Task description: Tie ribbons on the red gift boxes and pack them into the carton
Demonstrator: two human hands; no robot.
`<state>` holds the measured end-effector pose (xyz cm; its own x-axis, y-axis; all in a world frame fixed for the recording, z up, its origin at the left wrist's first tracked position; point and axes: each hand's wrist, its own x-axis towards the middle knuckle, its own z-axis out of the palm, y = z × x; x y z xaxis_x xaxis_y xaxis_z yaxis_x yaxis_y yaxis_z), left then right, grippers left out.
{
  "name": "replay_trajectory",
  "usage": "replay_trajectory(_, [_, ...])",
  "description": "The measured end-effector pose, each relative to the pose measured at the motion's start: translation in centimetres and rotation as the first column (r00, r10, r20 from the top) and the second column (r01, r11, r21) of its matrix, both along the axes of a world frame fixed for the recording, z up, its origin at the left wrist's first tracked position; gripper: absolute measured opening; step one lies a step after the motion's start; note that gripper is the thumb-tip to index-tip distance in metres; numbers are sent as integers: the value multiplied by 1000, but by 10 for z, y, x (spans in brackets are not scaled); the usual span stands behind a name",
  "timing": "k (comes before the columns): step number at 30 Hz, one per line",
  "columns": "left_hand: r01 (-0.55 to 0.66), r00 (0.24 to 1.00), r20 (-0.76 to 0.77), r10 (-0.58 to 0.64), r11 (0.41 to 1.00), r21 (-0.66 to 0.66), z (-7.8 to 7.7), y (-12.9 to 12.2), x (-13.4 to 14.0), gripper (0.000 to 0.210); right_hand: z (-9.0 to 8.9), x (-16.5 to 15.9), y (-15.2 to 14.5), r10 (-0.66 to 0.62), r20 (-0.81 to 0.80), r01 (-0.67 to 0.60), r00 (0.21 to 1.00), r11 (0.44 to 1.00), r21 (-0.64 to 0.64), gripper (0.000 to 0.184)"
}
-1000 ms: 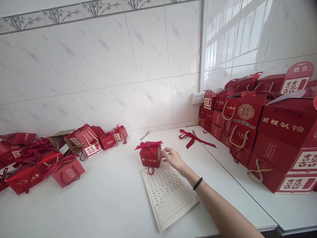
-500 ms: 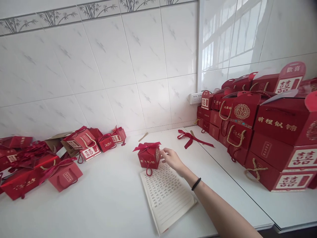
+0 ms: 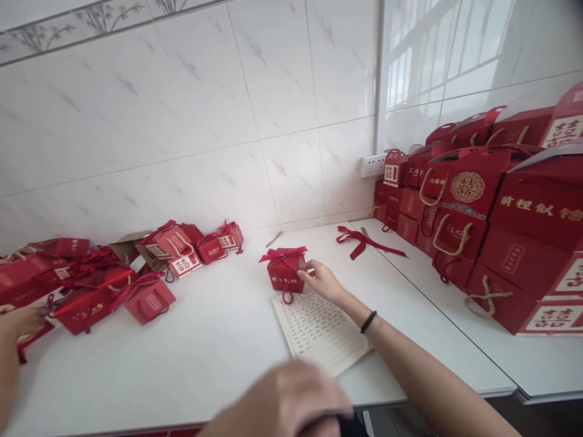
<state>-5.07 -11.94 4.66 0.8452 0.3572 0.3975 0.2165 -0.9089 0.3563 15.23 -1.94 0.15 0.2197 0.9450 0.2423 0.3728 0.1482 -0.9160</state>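
My right hand (image 3: 321, 280), with a black band on the wrist, has its bent fingers at the right side of a small red gift box (image 3: 285, 278). The box stands upright, with a red ribbon bow on top, gold characters and a cord loop in front. It rests at the top end of an open notebook (image 3: 328, 340) with handwritten lines. Close to the camera, my left hand (image 3: 286, 403) is smeared by motion beside something dark. Its fingers are too blurred to read.
Another person's hand (image 3: 30, 321) is among red boxes at the left edge. Red gift boxes (image 3: 150, 297) and ribbons lie along the left. Stacked larger boxes (image 3: 469, 188) fill the right. Loose red ribbon (image 3: 362, 243) lies near the wall socket (image 3: 373, 165).
The view has shifted. My left hand has come in at the bottom, and another person's hand now shows at the left. My right hand stays at the gift box.
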Motion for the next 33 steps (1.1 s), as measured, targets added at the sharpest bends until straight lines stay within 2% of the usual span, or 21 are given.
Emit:
replay_trajectory(2, [-84, 988, 130, 83, 996, 5, 13, 43, 22, 21, 0, 0, -2, 9, 4, -9, 1000, 1000, -9, 15])
replay_trajectory(3, [-169, 958, 235, 164, 986, 1, 17, 67, 33, 22, -1, 0, -3, 10, 3, -10, 1000, 1000, -12, 16])
replay_trajectory(4, [-290, 872, 405, 276, 957, -28, 18, 91, 43, 18, -1, 0, -3, 9, -1, -9, 1000, 1000, -15, 16])
replay_trajectory(5, [-397, 742, 559, 370, 915, -78, 15, 113, 50, 14, -1, 0, -3, 9, -7, -9, 1000, 1000, -19, 17])
replay_trajectory(6, [-468, 624, 647, 438, 873, -140, 10, 132, 55, 12, -1, 0, -3, 10, -17, -10, 1000, 1000, -24, 18])
replay_trajectory(8, [-533, 421, 690, 589, 776, -338, -7, 160, 58, 19, -3, 0, -2, 20, -50, -22, 999, 999, -35, 20])
replay_trajectory(9, [-514, 349, 649, 676, 717, -470, -17, 169, 57, 23, -4, 0, 0, 29, -73, -32, 997, 999, -39, 22])
replay_trajectory(11, [-418, 290, 533, 795, 606, -676, -36, 179, 53, 28, -6, 0, 2, 38, -128, -45, 991, 998, -49, 25])
replay_trajectory(13, [-323, 312, 460, 831, 548, -771, -49, 183, 49, 30, -7, 0, 4, 28, -192, -42, 981, 997, -66, 30])
replay_trajectory(16, [-255, 367, 435, 822, 538, -803, -56, 185, 48, 34, -7, 0, 4, 11, -288, -44, 958, 993, -109, 38])
replay_trajectory(20, [-202, 428, 427, 797, 544, -814, -56, 181, 54, 37, -3, -1, 1, 38, -390, -92, 920, 988, -121, 37])
replay_trajectory(23, [-171, 456, 468, 757, 590, -789, -52, 168, 59, 32, 0, -1, -4, 75, -438, -116, 896, 991, -69, 38])
replay_trajectory(26, [-150, 492, 552, 673, 690, -708, -46, 154, 61, 28, -1, 0, -7, 105, -458, -104, 883, 994, 29, 42])
replay_trajectory(28, [-147, 544, 581, 605, 751, -644, -44, 149, 60, 26, -3, 1, -6, 73, -460, -51, 885, 997, 61, 44])
replay_trajectory(30, [-131, 602, 574, 555, 778, -615, -44, 148, 58, 25, -6, 2, -3, 8, -428, 23, 904, 998, 66, 46])
replay_trajectory(33, [-80, 672, 541, 506, 776, -625, -46, 150, 55, 26, -8, 3, 1, -76, -341, 114, 937, 989, 94, 49])
